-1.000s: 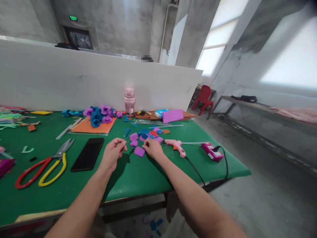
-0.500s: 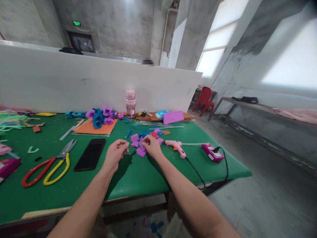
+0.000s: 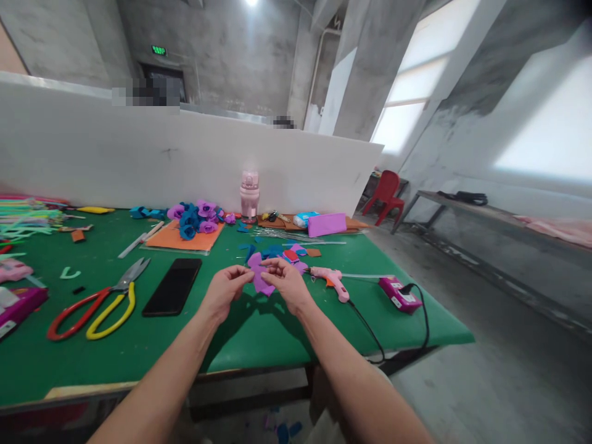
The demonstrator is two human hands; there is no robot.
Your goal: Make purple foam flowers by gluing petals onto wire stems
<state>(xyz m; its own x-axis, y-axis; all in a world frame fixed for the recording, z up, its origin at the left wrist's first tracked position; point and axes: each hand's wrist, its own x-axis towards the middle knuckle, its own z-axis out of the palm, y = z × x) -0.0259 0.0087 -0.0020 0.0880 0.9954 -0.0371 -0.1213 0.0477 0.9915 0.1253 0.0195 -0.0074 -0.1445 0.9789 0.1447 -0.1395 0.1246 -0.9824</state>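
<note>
My left hand (image 3: 226, 288) is closed in a pinch, fingertips at the left edge of a purple crepe-paper petal (image 3: 259, 282). From the other side my right hand (image 3: 290, 287) pinches at the same paper, thumb and fingers on its right edge. Other purple paper lies behind, so I cannot tell exactly where the petal ends. Just beyond the hands are blue petals (image 3: 272, 251) and a small red piece (image 3: 290, 256). A pink glue gun (image 3: 332, 280) with a clear glue stick in its back lies right of my right hand.
A black phone (image 3: 172, 287) and red-and-yellow scissors (image 3: 104, 302) lie to the left. Purple and blue paper roses (image 3: 192, 219) rest on orange paper (image 3: 182, 242). A pink bottle (image 3: 250, 198) stands by the white partition (image 3: 198, 154). The glue gun's cord runs past a purple box (image 3: 399, 294).
My right hand has come up from the purple petals, and both hands now meet at a petal. The view has shifted slightly.
</note>
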